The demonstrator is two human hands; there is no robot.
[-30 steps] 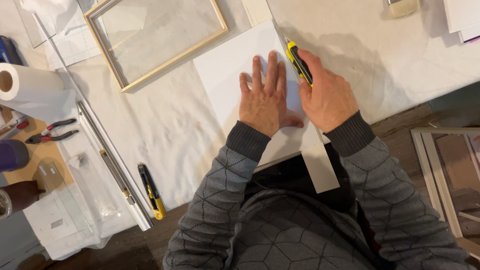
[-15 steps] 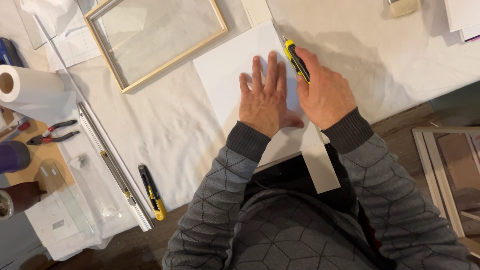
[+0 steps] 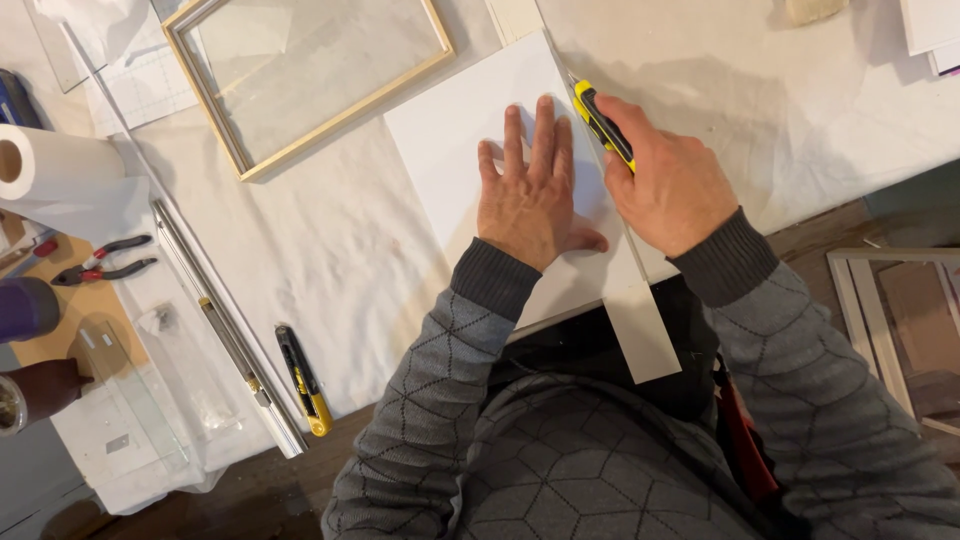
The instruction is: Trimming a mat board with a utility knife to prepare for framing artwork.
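My left hand (image 3: 530,190) lies flat, fingers spread, on a white board (image 3: 460,140) on the cloth-covered table. My right hand (image 3: 670,185) grips a yellow and black utility knife (image 3: 602,122), its blade at the board's right edge near the far corner. A long pale strip (image 3: 640,320) runs along that edge and sticks out past the table's front edge toward my body. My grey patterned sleeves fill the lower part of the view.
A wooden frame with glass (image 3: 310,75) lies at the back left. A paper roll (image 3: 60,165), red-handled pliers (image 3: 100,262), a metal ruler (image 3: 225,325) and a second yellow knife (image 3: 303,380) lie left. Another person's hand (image 3: 40,385) shows at the far left. Another frame (image 3: 895,320) leans low right.
My right hand and the knife have slid a little toward the board's far corner. My left hand stays pressed on the board.
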